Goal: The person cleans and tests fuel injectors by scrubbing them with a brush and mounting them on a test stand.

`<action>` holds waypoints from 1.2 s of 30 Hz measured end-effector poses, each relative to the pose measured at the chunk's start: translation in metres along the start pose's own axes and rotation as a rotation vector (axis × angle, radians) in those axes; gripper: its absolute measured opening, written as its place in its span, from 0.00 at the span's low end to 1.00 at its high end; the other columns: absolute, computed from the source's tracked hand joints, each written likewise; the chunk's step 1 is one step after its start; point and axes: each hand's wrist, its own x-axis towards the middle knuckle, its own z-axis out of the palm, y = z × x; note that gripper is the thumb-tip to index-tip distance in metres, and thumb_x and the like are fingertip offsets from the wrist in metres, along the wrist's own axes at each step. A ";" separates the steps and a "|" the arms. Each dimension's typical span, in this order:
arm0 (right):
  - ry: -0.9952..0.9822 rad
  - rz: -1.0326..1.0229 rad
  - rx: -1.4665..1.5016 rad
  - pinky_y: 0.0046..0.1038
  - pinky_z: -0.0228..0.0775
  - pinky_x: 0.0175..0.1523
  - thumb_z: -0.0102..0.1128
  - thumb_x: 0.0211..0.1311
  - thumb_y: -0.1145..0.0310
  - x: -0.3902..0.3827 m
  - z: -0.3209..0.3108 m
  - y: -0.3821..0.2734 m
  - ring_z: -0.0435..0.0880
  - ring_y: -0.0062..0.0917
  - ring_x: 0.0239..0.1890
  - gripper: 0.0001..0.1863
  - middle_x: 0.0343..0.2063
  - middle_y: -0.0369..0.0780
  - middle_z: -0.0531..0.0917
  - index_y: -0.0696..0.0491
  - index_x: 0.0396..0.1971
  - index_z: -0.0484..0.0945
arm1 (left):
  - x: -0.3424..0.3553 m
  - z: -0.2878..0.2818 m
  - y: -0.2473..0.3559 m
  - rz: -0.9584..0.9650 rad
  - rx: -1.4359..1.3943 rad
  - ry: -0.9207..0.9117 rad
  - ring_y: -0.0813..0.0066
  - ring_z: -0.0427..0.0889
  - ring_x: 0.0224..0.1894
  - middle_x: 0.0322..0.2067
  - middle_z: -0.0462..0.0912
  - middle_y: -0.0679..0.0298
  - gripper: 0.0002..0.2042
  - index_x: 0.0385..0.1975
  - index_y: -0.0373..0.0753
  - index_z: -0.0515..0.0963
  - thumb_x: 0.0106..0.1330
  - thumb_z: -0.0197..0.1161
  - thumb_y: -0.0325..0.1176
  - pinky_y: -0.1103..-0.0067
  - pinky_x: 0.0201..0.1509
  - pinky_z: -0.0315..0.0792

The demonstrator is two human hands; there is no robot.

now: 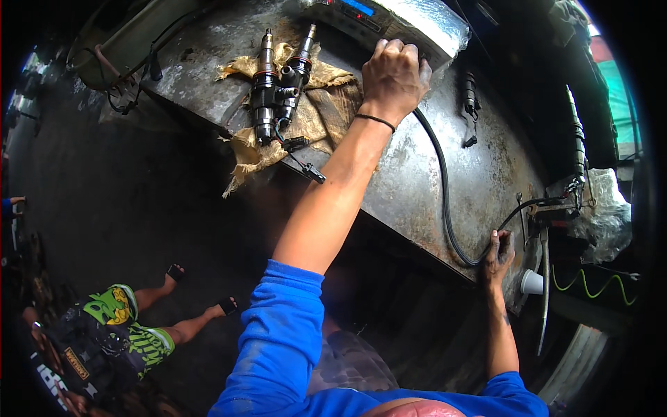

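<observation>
Black hose (445, 174) on the worn metal table (403, 198), sagging to the near edge, then rising to the fixture (576, 198) at right. Right hand (499, 257) at its low bend, fingers half curled; I cannot tell whether they grip. Left arm stretched out, left hand (396, 78) bunched, knuckles up, at the shiny box (434, 24); I cannot tell what it holds. Hose smooth, slightly glossy. I lose its upper end behind the left wrist.
</observation>
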 end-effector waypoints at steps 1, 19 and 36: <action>-0.001 -0.002 0.007 0.24 0.62 0.33 0.58 0.71 0.65 0.000 0.000 0.002 0.66 0.18 0.28 0.13 0.23 0.35 0.71 0.59 0.31 0.73 | -0.001 0.000 0.000 -0.002 0.000 0.002 0.52 0.83 0.41 0.34 0.85 0.49 0.12 0.32 0.32 0.84 0.60 0.67 0.37 0.65 0.45 0.80; -0.001 -0.010 -0.025 0.23 0.59 0.32 0.58 0.71 0.65 0.001 0.001 -0.007 0.63 0.18 0.26 0.13 0.22 0.34 0.69 0.59 0.31 0.71 | 0.000 0.002 -0.002 -0.012 -0.029 -0.002 0.51 0.82 0.41 0.33 0.84 0.48 0.13 0.29 0.32 0.82 0.62 0.65 0.38 0.63 0.44 0.80; 0.038 -0.017 -0.014 0.25 0.57 0.29 0.59 0.70 0.65 0.001 0.004 -0.004 0.62 0.18 0.24 0.13 0.20 0.34 0.68 0.58 0.30 0.72 | -0.001 0.006 -0.004 0.029 -0.057 0.032 0.52 0.82 0.40 0.34 0.83 0.50 0.11 0.33 0.32 0.81 0.59 0.68 0.34 0.64 0.46 0.79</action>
